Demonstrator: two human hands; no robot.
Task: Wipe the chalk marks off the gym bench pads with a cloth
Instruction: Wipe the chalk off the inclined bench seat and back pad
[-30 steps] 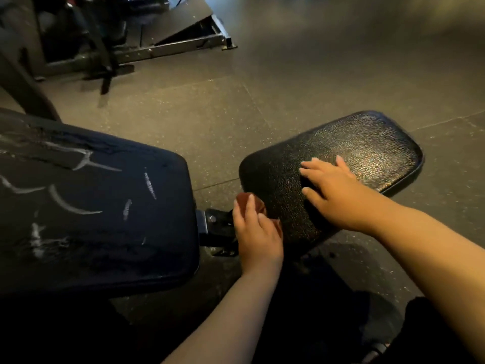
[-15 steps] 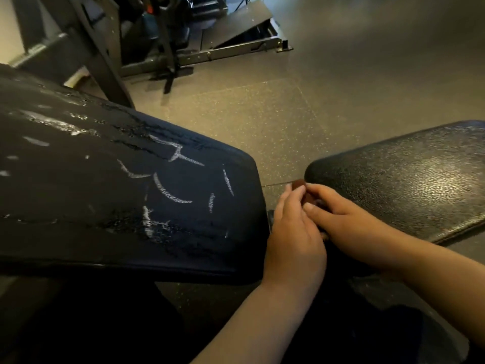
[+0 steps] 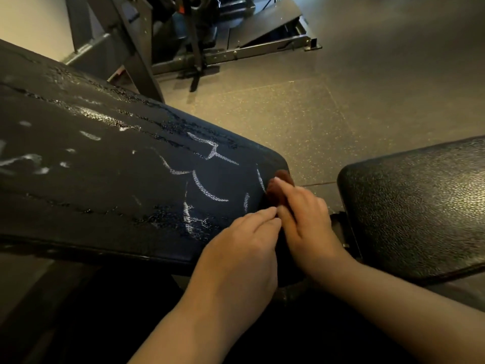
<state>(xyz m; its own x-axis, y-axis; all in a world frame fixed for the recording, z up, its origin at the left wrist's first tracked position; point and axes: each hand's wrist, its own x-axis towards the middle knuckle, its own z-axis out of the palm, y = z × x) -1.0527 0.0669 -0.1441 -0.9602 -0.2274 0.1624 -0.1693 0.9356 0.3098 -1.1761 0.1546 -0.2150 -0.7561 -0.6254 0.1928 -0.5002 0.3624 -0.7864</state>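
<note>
Right hand (image 3: 307,222) grips a wadded brown cloth (image 3: 278,191), fingers bent over it, pressing it to the corner of the back pad (image 3: 105,185) at the end next to the seat pad (image 3: 420,206). Left hand (image 3: 244,248) lies flat just beside it, fingers together and nearly straight, tips touching the right thumb, holding nothing I can see. Chalk marks (image 3: 207,191), arcs and smears, cover the back pad untouched; the seat pad looks clean. Step looks like starting the first wipe on the back pad. Next move calls for firm strokes leftward across the arcs, with the left hand bracing the pad or moving clear. Grey rubber floor (image 3: 328,106) beyond.
</note>
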